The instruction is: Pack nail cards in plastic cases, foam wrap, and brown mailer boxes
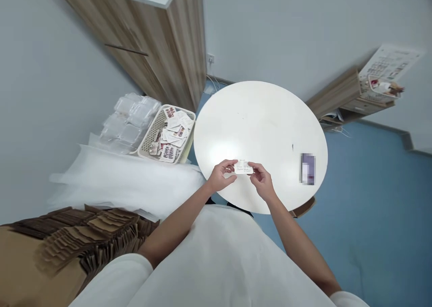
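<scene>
A small white card (243,167) with lines of dark print is held over the near part of a round white table (259,118). My left hand (222,175) grips the card's left edge, fingertips at its upper corner and thumb lower down. On the other side, my right hand (262,181) has the right edge between thumb and fingers. The print is too small to read. To the left of the table, a cream plastic basket (148,141) holds several printed cards, some with pictures of rows of dark ovals.
Clear plastic boxes (130,118) are stacked left of the basket, near white sheeting (128,176). Folded brown cardboard (91,239) fills the lower left. A blurred purple item (308,169) lies at the table's right. A wooden cabinet (162,42) and a low shelf (340,93) stand behind.
</scene>
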`<state>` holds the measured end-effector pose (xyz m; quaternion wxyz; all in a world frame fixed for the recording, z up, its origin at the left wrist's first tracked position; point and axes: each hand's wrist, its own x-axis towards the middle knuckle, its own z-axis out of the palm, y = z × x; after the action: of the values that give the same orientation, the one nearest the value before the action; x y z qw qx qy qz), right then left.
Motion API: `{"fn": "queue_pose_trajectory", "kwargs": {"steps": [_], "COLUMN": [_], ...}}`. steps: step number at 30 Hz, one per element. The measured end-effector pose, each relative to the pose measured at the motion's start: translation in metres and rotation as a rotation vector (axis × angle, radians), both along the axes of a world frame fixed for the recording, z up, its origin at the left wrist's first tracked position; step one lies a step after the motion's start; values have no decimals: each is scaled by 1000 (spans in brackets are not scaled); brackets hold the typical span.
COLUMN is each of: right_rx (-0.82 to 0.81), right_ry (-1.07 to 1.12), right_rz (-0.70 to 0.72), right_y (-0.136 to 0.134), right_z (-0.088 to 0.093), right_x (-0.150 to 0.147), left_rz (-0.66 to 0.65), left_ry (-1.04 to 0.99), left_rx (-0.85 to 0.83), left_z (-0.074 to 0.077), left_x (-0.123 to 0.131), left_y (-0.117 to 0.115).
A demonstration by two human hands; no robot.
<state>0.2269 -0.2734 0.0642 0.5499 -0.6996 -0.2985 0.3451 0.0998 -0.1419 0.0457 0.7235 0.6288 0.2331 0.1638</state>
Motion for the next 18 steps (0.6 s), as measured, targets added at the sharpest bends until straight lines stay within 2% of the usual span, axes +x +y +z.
{"fn": "queue_pose_trajectory", "kwargs": {"steps": [4, 8, 10, 14, 18], "right_rx": [0, -37, -37, -34, 4], "right_ry": [-46, -104, -50, 236, 388], "right_rz": [-34, -91, -118, -107, -128], "right_y": [-56, -91, -100, -107, -105], "right_z": [-8, -11, -11, -8, -10], "right_x": [26, 48, 57, 68, 73], "left_rz": [-37, 1, 3, -30, -66], "left_ry": [57, 133, 176, 277, 246], "left_rx": [71, 157, 128, -70, -231], "left_z": [5, 6, 7, 11, 14], "left_x": [29, 55, 65, 75, 76], "left_y": [-45, -80, -90, -99, -100]}}
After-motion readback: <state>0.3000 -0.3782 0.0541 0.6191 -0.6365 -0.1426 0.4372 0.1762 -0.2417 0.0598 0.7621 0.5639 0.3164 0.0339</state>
